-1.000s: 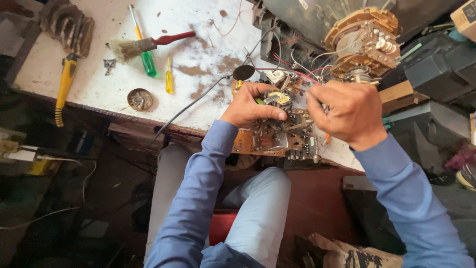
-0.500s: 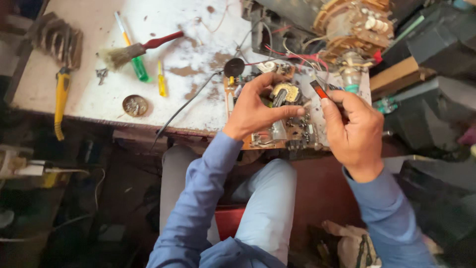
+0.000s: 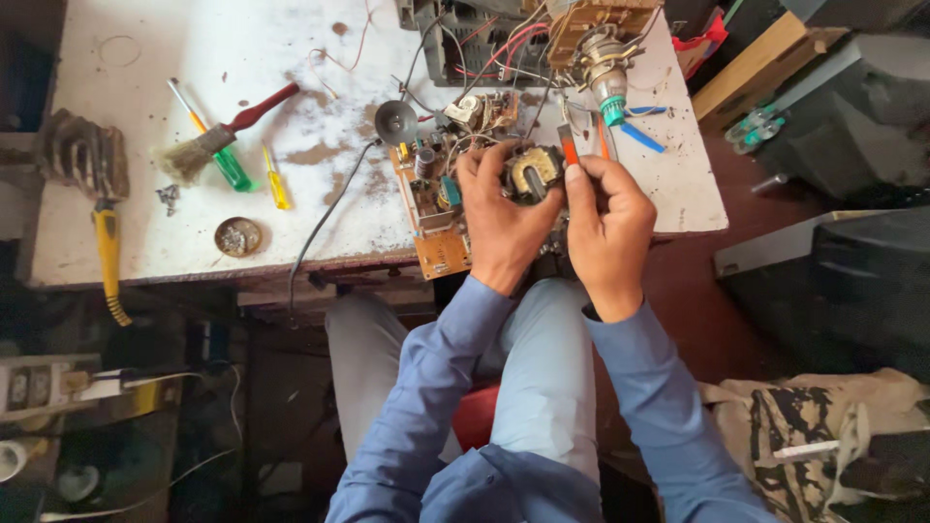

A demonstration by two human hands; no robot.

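Note:
An orange circuit board (image 3: 433, 208) with several parts and wires hangs over the front edge of a stained white workbench (image 3: 174, 247). My left hand (image 3: 499, 218) grips the board from below, fingers curled round a yellow-wound coil part (image 3: 532, 169) on it. My right hand (image 3: 610, 228) holds a thin tool with an orange handle (image 3: 570, 148) against the board next to the coil. Both sleeves are blue.
On the bench lie a brush with a red handle (image 3: 218, 136), a green screwdriver (image 3: 225, 160), a small yellow screwdriver (image 3: 276, 181), a round tin lid of screws (image 3: 237, 235) and a yellow-handled tool (image 3: 107, 257). An open chassis with wires (image 3: 504, 39) stands at the back.
The view has shifted, so the bench sits lower and more central. My hands have come closer together over the board, the right one now pressed beside the coil.

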